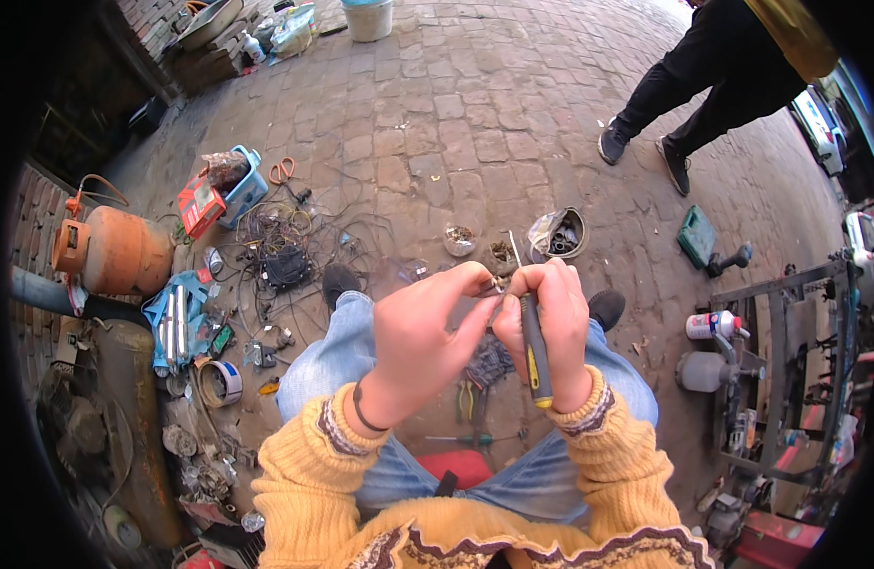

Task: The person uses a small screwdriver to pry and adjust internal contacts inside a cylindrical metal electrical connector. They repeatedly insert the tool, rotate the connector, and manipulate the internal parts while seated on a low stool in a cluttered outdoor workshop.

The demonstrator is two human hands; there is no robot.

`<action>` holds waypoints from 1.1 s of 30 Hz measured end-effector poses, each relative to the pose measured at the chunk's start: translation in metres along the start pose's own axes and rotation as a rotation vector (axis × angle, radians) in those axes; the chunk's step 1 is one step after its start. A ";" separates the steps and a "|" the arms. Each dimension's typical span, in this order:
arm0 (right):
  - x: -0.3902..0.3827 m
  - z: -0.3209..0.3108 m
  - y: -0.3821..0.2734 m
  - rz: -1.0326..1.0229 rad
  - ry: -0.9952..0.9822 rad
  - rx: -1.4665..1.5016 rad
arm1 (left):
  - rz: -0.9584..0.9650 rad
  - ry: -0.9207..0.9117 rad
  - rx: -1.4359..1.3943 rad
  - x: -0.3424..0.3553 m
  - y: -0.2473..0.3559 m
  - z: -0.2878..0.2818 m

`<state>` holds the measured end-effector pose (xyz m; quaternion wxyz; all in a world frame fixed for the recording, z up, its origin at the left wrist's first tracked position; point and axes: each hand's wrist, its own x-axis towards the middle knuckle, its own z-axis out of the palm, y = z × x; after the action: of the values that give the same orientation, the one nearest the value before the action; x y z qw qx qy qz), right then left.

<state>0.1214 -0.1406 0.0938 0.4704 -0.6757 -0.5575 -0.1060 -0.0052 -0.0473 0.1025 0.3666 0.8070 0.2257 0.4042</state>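
Note:
In the middle of the view, my left hand [421,346] pinches a small metal part [496,284] between thumb and forefinger. My right hand [551,322] is closed round a screwdriver [534,365] with a grey and yellow handle, its shaft upward, and its fingertips meet the left hand's at the small part, whose shape is mostly hidden. Beyond my hands sit a small tub of fittings [461,238], another small container [501,254] and a bag of dark parts [557,230]. Yellow-handled pliers [467,403] lie on the brick ground below, between my legs.
Tangled wires [285,237], a blue bin [242,190], an orange gas cylinder [128,249] and assorted parts crowd my left. At right are a metal frame [778,370], a spray can [712,324] and a green case [695,235]. Another person [702,95] stands at upper right.

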 end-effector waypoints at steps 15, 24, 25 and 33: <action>0.003 -0.005 -0.003 0.018 0.056 0.023 | -0.062 -0.009 -0.077 0.001 -0.008 -0.002; 0.007 -0.007 0.001 -0.122 0.124 -0.135 | 0.041 -0.037 -0.055 -0.001 -0.006 0.001; 0.007 -0.007 0.001 -0.138 0.128 -0.144 | 0.052 -0.041 -0.047 -0.001 -0.007 0.001; 0.007 -0.006 0.002 -0.162 0.123 -0.155 | 0.123 -0.009 0.051 -0.001 -0.008 0.002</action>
<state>0.1283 -0.1406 0.1007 0.4401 -0.6550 -0.5704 -0.2278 -0.0050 -0.0438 0.0952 0.3215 0.8302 0.1843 0.4166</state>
